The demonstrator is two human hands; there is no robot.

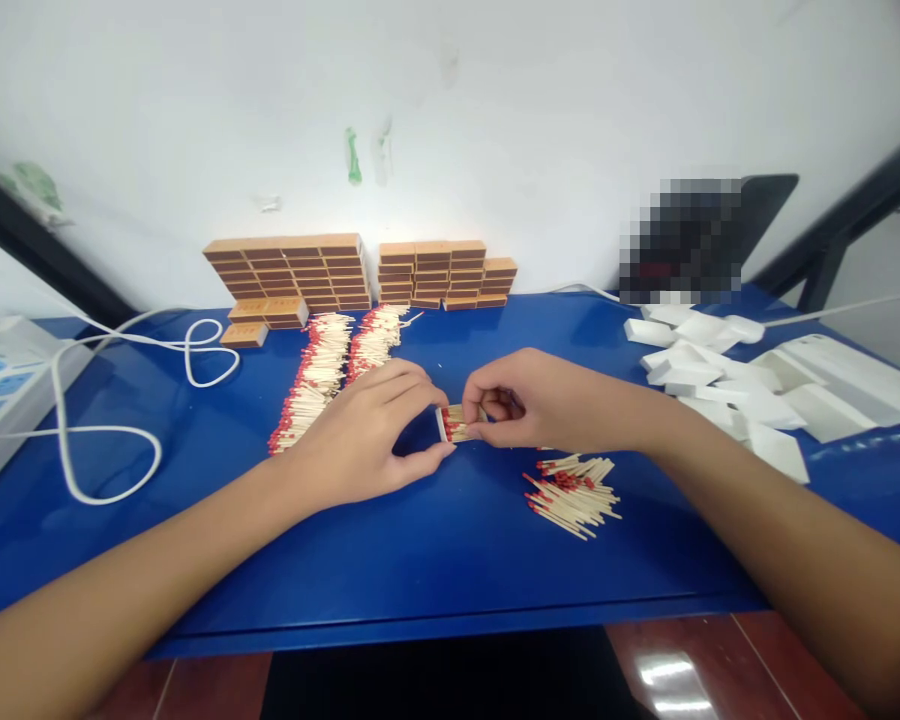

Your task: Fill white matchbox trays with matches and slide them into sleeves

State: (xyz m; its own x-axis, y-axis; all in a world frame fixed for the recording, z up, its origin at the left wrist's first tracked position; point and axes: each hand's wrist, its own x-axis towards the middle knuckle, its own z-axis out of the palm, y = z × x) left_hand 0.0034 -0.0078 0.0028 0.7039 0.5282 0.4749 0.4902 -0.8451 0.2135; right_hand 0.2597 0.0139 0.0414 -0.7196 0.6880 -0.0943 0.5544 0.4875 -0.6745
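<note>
Between my two hands, near the middle of the blue table, lies a small white matchbox tray [442,424] with red-tipped matches [455,424] in it. My left hand [371,430] grips the tray's left end between thumb and fingers. At the tray's right part, the bent fingers and thumb of my right hand [521,403] close on the matches and cover some of them. Below the right hand is a loose pile of matches [576,497]. Two long rows of matches [319,370] lie beyond the left hand, which hides part of them.
Stacked brown matchboxes [300,270] stand along the wall, with a second stack [435,270] beside them. Many white empty trays [705,365] are heaped at right, before a dark, partly blurred device [757,225]. A white cable [64,430] loops by a power strip [7,385] at left.
</note>
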